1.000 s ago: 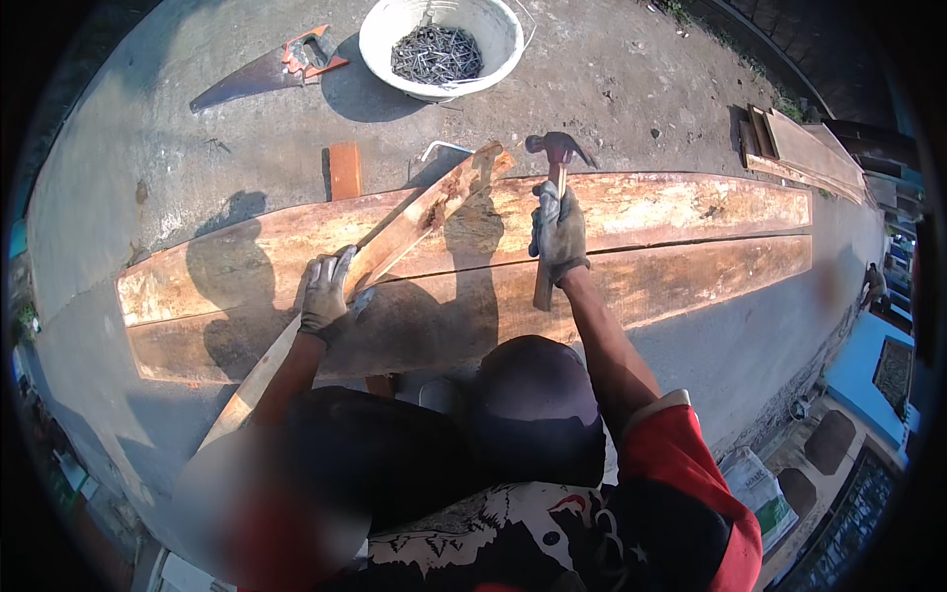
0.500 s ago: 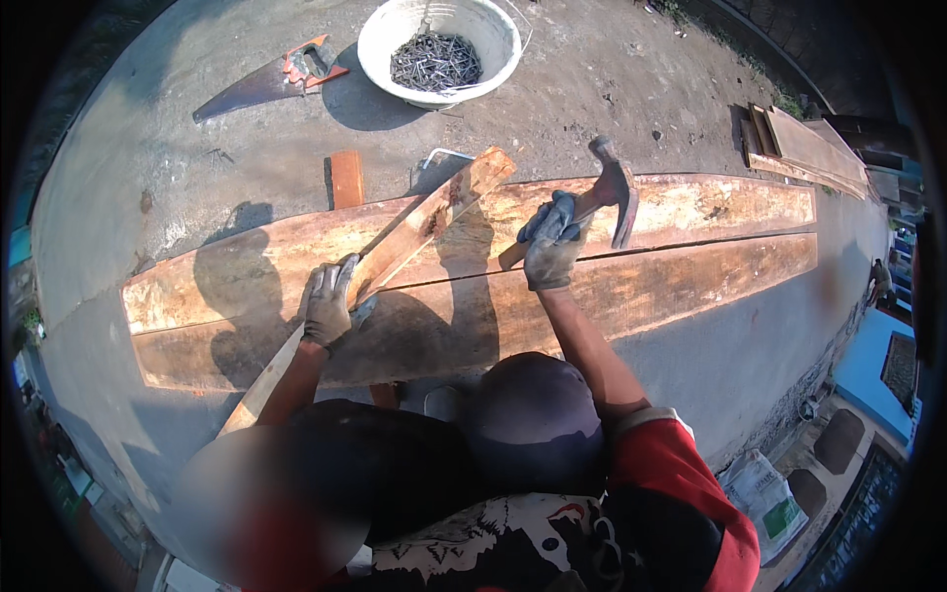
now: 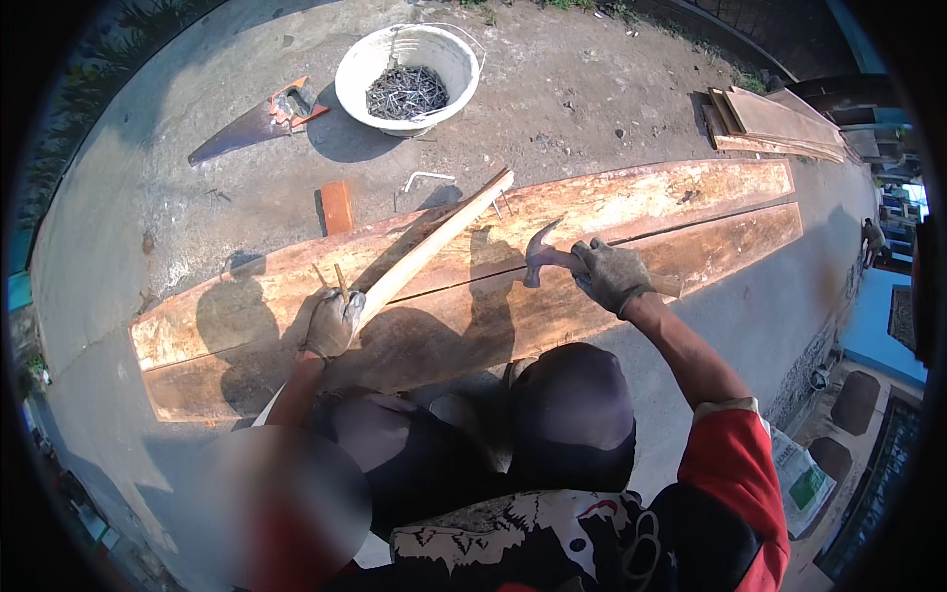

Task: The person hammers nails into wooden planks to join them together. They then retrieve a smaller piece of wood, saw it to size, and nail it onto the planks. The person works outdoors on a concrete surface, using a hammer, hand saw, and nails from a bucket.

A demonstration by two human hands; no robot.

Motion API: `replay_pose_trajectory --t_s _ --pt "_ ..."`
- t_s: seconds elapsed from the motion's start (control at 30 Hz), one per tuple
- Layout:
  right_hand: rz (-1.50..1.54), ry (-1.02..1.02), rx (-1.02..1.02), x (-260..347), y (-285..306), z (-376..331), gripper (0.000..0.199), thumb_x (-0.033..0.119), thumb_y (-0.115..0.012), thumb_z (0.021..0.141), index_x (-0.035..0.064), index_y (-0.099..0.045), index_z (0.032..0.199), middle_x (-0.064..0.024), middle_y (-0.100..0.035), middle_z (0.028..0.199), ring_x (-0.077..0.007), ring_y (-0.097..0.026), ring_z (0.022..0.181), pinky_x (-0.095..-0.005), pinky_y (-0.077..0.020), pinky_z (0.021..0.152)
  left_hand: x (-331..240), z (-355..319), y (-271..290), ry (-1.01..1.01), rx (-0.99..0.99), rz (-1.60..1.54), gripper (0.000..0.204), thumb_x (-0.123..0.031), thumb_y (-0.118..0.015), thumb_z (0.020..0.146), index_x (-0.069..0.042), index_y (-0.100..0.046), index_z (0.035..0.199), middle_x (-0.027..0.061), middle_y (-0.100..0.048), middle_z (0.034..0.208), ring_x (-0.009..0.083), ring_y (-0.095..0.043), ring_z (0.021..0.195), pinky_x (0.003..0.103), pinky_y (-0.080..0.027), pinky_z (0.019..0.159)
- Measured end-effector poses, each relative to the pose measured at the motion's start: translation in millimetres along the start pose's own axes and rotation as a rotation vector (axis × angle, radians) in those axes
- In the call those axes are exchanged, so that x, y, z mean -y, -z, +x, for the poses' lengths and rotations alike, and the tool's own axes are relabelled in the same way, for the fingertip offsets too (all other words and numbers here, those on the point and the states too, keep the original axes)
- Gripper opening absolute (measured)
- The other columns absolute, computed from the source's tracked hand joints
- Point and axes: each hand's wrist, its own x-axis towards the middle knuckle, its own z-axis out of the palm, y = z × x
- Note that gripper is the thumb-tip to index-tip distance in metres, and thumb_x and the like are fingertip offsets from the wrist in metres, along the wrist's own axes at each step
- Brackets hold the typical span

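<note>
My gloved left hand is closed round a long, narrow wooden batten that slants over two wide planks. Thin nails stick out of the batten by my left hand, and more nails show near its far end. In my gloved right hand is a claw hammer, held by its wooden handle with the head toward the left, above the planks. The far plank and the near plank lie side by side with a dark gap between them.
Beyond the planks stands a white bucket of nails, with a handsaw to its left. A short wood block and a bent white rod lie by the far plank. Stacked boards rest at far right.
The batten has been turned, so its nails now show. My right hand has moved right and rolled over, swinging the hammer head from upper right to the left. My left hand keeps its grip.
</note>
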Motion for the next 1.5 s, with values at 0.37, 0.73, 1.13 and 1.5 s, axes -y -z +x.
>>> replay_pose_trajectory --t_s 0.37,0.73,1.13,1.5 --pt "-0.032 0.337 0.040 29.3 -59.2 81.5 0.049 0.060 -0.054 0.098 0.0205 -0.066 0.124 -0.0147 -0.073 0.098 -0.0384 -0.070 0.093 -0.0498 -0.0538 0.083 -37.3 3.6 -4.5 -0.205 -0.052 0.237 0.057 -0.039 -0.077 0.087 -0.001 -0.064 0.128 0.0194 -0.072 0.109 0.0359 -0.069 0.101 0.045 -0.055 0.090" --pt "-0.031 0.188 0.012 26.5 -54.5 110.7 0.045 0.060 -0.051 0.098 0.0260 -0.069 0.120 -0.0119 -0.074 0.098 -0.0345 -0.072 0.092 -0.0492 -0.0539 0.084 1.0 11.1 -12.1 -0.077 0.111 0.175 0.061 -0.041 -0.070 0.094 -0.001 -0.058 0.138 0.0218 -0.068 0.122 0.0379 -0.066 0.109 0.043 -0.053 0.094" --pt "0.469 -0.161 0.528 87.5 36.6 63.7 0.051 0.049 -0.059 0.102 -0.0006 -0.060 0.112 -0.0106 -0.067 0.081 -0.0196 -0.069 0.064 -0.0367 -0.0559 0.052 -3.6 0.5 -12.5 -0.097 -0.217 0.476 0.069 -0.054 -0.076 0.083 -0.017 -0.061 0.140 0.0112 -0.065 0.113 0.0322 -0.064 0.108 0.044 -0.053 0.091" --pt "0.330 -0.319 0.565 61.9 52.2 28.8 0.055 0.061 -0.059 0.098 0.0094 -0.064 0.115 -0.0108 -0.065 0.073 -0.0241 -0.068 0.059 -0.0412 -0.0535 0.052 -40.6 -11.4 -34.7 0.101 -0.211 0.449 0.071 -0.062 -0.074 0.080 -0.017 -0.064 0.134 0.0123 -0.065 0.118 0.0346 -0.062 0.110 0.054 -0.049 0.095"
